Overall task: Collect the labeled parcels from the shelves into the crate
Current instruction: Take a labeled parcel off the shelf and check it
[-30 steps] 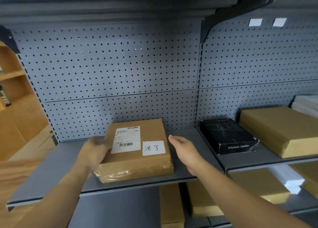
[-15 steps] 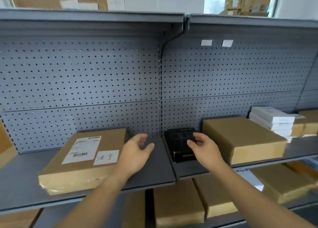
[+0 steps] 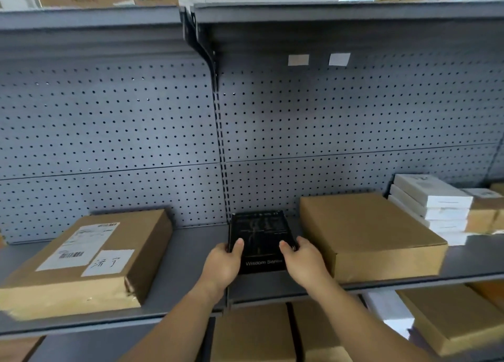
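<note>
Parcels sit along a grey metal shelf [image 3: 174, 255] backed by pegboard, and both hands are on the black box [image 3: 260, 234] printed "Wisdom Series", which lies flat in the middle of the shelf just right of the upright seam. Its long axis runs front to back, away from the person, so the near short edge faces the wrists and the two long sides face outward — one to each hand. The left hand [image 3: 225, 264] wraps the left near corner with its thumb laid on the top face; the right hand [image 3: 304, 263] mirrors it on the right near corner, thumb likewise on top. The fingers of both are curled narrowly round the box edges, though whether they have taken its weight I cannot tell. The box appears flat on the shelf, not lifted. Just beside it on the right lies a large plain brown box [image 3: 368, 233], close to the right knuckles, perhaps touching; well apart on the left lies the labeled brown parcel [image 3: 90, 255] with a shipping label and a handwritten tag. No crate is in view. The coming move looks like a straight pull toward the body — both hands are equally near.
</note>
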